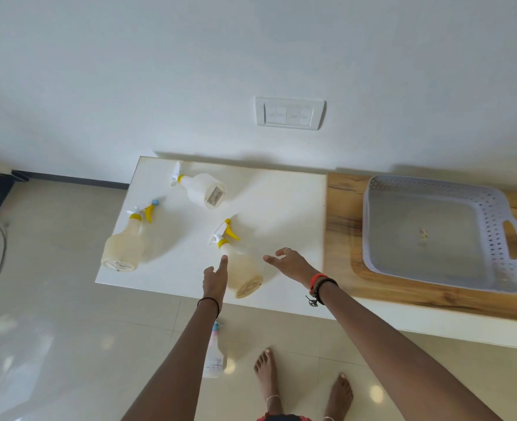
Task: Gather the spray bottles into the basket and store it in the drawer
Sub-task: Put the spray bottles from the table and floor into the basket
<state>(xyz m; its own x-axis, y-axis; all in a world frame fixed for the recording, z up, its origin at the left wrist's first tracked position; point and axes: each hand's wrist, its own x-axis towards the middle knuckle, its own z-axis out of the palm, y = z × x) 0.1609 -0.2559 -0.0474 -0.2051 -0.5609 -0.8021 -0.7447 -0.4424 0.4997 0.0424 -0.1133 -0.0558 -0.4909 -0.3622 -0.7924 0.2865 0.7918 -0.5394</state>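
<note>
While the left hand (214, 279) stretches forward with its index finger straight and touching the neck of the near bottle (241, 270), the other fingers curl loosely and grip nothing. On the other side of that bottle, the right hand (292, 264) is held apart from it with fingers spread and slightly curved, also empty. A ring shows on one right finger, bands on both wrists. The near bottle lies on its side on a white counter (281, 202), yellow trigger pointing away, base toward the person. Two more bottles lie on the same surface: the left bottle (125, 246) near the left edge, and the far bottle (204, 188) close to the wall. A fourth bottle (214, 357) is on the tiled floor, partly hidden behind the left forearm. To the right, well apart from the bottles, an empty grey basket (494, 235) with perforated walls and a handle rests on a wooden top (342, 214). Bare feet show below. A switch plate (290, 113) sits on the wall.
</note>
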